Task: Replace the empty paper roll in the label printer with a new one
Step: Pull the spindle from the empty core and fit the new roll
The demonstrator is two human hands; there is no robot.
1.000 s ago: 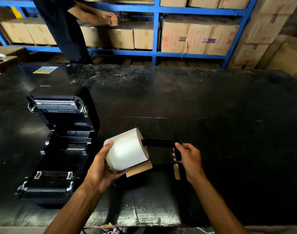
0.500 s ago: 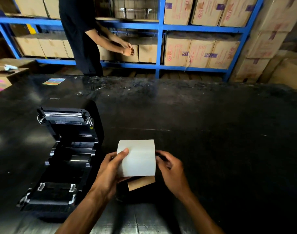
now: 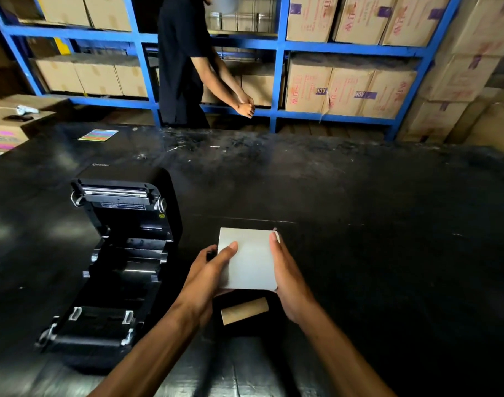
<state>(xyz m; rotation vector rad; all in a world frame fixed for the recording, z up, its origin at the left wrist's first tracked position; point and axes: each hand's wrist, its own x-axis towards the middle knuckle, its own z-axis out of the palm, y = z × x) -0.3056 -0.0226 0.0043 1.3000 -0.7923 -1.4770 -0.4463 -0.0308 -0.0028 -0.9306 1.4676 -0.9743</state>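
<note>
new roll: white label roll (image 3: 249, 260), held between both my hands above the table, axis running left-right, flat ends facing my palms
left hand: (image 3: 206, 277) on the roll's left end; thumb laid over the front face, other fingers (image 3: 229, 250) wrapped round the left edge, clamped on the roll
right hand: (image 3: 288, 277) flat against the roll's right end; fingers together and straight, pointing away from me, pressing on the roll; thumb hidden under it
something dark at left end: small black part just past my left fingers, at the roll's core; can't tell what it is
empty core: brown cardboard tube (image 3: 244, 310) lying on the table just below the roll, between my two wrists, nearer than my fingertips, not touching either hand as far as I can tell
printer: black label printer (image 3: 113, 270) left of my left fingers, near but apart; lid swung open and standing up at the far side, print bar with metal strip showing at the top
paper bay: open, dark, no white paper visible inside; guides and a roller at the near end
table: black, scuffed top (image 3: 374, 224); right of my right fingers it's bare
card: small multicoloured card (image 3: 98, 135) flat on the table's far left, well beyond my fingers
background: another person (image 3: 185, 61) in dark clothes standing past the table, hands together low, in front of blue shelving (image 3: 279, 47) stacked with cardboard boxes (image 3: 351, 90)
left edge: an open carton (image 3: 7, 127) beside the table, small items on top, too blurred to name
</note>
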